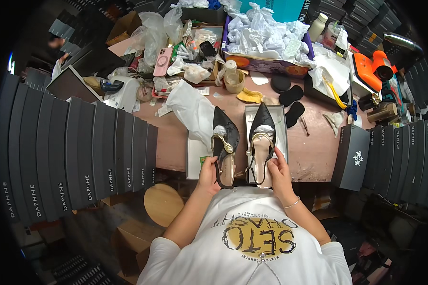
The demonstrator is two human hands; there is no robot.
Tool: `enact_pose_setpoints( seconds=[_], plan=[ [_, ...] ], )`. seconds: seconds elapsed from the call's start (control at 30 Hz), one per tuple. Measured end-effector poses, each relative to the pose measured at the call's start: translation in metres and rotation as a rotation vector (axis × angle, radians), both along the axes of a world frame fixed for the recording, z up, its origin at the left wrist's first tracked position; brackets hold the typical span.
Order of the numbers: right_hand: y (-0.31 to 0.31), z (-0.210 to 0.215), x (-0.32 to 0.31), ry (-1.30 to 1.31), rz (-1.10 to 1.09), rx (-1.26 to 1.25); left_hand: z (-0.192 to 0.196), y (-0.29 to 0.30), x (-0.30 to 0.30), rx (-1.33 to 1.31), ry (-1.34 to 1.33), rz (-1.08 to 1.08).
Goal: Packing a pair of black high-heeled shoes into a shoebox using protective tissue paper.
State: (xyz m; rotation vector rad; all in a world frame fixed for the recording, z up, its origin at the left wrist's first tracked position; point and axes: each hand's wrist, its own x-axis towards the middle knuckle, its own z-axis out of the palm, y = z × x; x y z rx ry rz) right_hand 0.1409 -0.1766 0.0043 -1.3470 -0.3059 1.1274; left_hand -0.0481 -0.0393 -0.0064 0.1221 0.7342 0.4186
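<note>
My left hand [208, 176] is closed on the heel end of a black pointed slingback shoe [218, 120], which has a gold ornament across its front. My right hand [279, 172] grips the matching slingback shoe [263, 117] by its side and back strap. Both shoes point away from me, side by side, with crumpled white stuffing in their toes. Beneath them lie a white-lined shoebox part [279, 127] on the right and another pale box part [193, 159] on the left. White tissue paper [189, 108] spreads from the left part toward the back.
Dark shoeboxes stand in rows at the left [100, 147] and right [353, 156] of the pink table [309, 164]. Farther back are a purple box of crumpled paper [271, 64], a pink phone [163, 61], a glass jar [234, 80], black pads [291, 96] and an orange tool [373, 69].
</note>
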Motion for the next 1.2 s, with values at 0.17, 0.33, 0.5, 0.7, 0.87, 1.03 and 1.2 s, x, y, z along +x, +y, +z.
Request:
enact_pose_setpoints(
  seconds=[0.17, 0.33, 0.5, 0.7, 0.87, 1.03, 1.2],
  plan=[
    [-0.007, -0.020, 0.009, 0.023, -0.036, -0.023, 0.000, 0.002, -0.003, -0.099, -0.214, 0.004],
    [-0.022, -0.084, 0.027, -0.057, 0.062, -0.204, 0.022, 0.000, 0.005, -0.178, -0.300, -0.005],
    [-0.032, -0.092, 0.024, -0.157, 0.116, -0.200, 0.029, 0.003, 0.011, -0.193, -0.406, -0.109],
    [-0.037, -0.093, 0.026, -0.337, 0.117, -0.212, 0.033, 0.002, 0.017, -0.177, -0.457, -0.165],
    [-0.025, -0.020, 0.019, -0.891, 0.116, -0.045, 0.019, 0.003, 0.018, -0.229, -0.553, -0.191],
    [0.002, 0.082, 0.003, -0.811, 0.610, 0.204, 0.018, 0.003, 0.023, -0.244, -0.537, -0.208],
    [0.017, 0.107, 0.000, -0.395, 0.572, 0.210, 0.056, -0.004, 0.036, -0.109, -0.103, -0.016]
  ],
)
